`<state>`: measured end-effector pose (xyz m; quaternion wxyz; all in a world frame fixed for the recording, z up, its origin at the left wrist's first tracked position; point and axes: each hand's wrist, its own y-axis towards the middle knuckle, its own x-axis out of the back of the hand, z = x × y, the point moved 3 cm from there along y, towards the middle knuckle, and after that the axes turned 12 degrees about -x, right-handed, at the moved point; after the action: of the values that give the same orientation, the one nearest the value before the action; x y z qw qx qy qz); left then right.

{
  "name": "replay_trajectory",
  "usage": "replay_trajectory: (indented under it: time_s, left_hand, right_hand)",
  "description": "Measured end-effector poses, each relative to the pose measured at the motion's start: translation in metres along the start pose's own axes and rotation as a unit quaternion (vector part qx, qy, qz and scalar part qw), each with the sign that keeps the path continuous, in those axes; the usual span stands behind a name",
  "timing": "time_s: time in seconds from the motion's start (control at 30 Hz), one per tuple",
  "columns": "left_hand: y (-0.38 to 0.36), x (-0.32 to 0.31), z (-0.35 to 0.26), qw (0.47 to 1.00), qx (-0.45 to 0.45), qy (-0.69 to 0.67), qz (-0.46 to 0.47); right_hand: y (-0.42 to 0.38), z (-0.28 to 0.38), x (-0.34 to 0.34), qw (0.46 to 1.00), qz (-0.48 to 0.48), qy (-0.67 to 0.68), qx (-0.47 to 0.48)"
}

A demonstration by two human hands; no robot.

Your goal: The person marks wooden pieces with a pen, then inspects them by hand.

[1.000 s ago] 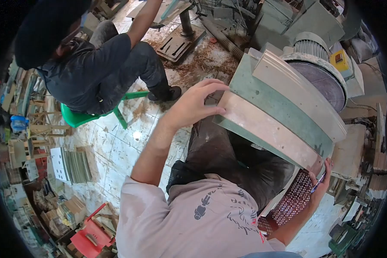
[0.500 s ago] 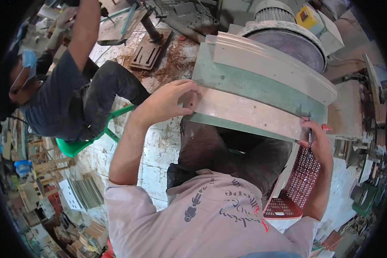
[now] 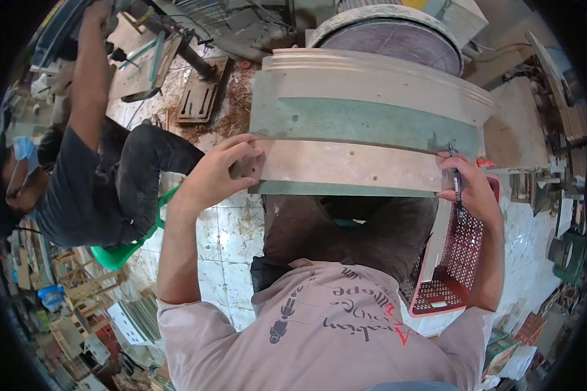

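Note:
A narrow pale wooden board point(image 3: 332, 161) with a few screw holes lies crosswise on a green board point(image 3: 378, 120) in front of my body. My left hand point(image 3: 215, 176) grips its left end, thumb at the near edge and fingers at the far edge. At the opposite end, my right hand point(image 3: 473, 189) pinches the board between thumb and fingers. A dark pen point(image 3: 456, 171) is also held in my right hand, lying along the fingers. Beyond the pale board, several curved wooden strips point(image 3: 365, 78) are stacked on the green board.
A large disc sander point(image 3: 398, 42) stands behind the work surface. To my right, a red perforated crate point(image 3: 447, 290) sits on the floor. On the left, a co-worker point(image 3: 78, 176) sits on a green plastic stool point(image 3: 114, 256) near a drill press base point(image 3: 203, 91). Wood scraps line both sides.
The view has shifted, so the boards and sander appear further left and more level. Both my hands keep their hold on the pale board's ends.

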<state>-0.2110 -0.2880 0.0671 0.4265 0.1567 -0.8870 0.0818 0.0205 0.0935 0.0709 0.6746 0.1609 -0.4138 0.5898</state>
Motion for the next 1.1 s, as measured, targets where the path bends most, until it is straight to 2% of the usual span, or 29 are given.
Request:
replay_trajectory:
  time_s: [0.27,0.43,0.5,0.63,0.73,0.77,0.8,0.83,0.87,0.9,0.97,1.1]
  left_hand:
    - [0.002,0.0,-0.004,0.999,0.01,-0.036,-0.016]
    - [0.002,-0.004,0.0,0.999,-0.033,0.011,-0.02]
    - [0.003,-0.004,-0.001,0.999,-0.006,0.024,-0.023]
    - [0.003,-0.005,-0.004,0.999,0.024,0.037,-0.031]
    - [0.004,-0.006,-0.008,0.998,0.033,0.05,-0.023]
    - [0.004,-0.006,-0.009,0.997,0.046,0.06,-0.019]
    - [0.002,-0.006,-0.006,0.996,0.06,0.052,-0.033]
    - [0.007,-0.005,-0.015,0.996,0.071,0.05,-0.004]
    - [0.01,-0.003,-0.023,0.996,0.077,0.049,-0.005]
    - [0.013,-0.004,-0.029,0.995,0.084,0.048,-0.007]
    - [0.019,-0.008,-0.034,0.994,0.074,0.085,-0.01]
    - [0.061,-0.026,-0.069,0.994,0.04,0.101,-0.016]
  right_hand:
    - [0.0,-0.004,0.001,0.998,0.001,-0.04,0.041]
    - [0.0,-0.006,0.003,0.998,-0.012,-0.02,0.05]
    - [-0.001,-0.012,0.0,0.993,-0.036,-0.038,0.106]
    - [0.002,-0.025,-0.005,0.997,-0.016,-0.026,0.068]
    - [-0.002,-0.027,-0.001,0.996,-0.014,-0.004,0.091]
    - [-0.005,-0.031,0.003,0.996,-0.029,0.001,0.083]
    - [-0.009,-0.036,0.01,0.992,-0.083,0.03,0.088]
    - [-0.014,-0.038,0.018,0.985,-0.134,0.059,0.093]
    - [-0.026,-0.04,0.032,0.977,-0.161,0.119,0.078]
    - [-0.031,-0.051,0.033,0.975,-0.168,0.124,0.074]
    - [-0.042,-0.079,0.038,0.926,-0.263,0.268,0.039]
    - [-0.057,-0.096,0.025,0.874,-0.343,0.339,0.053]
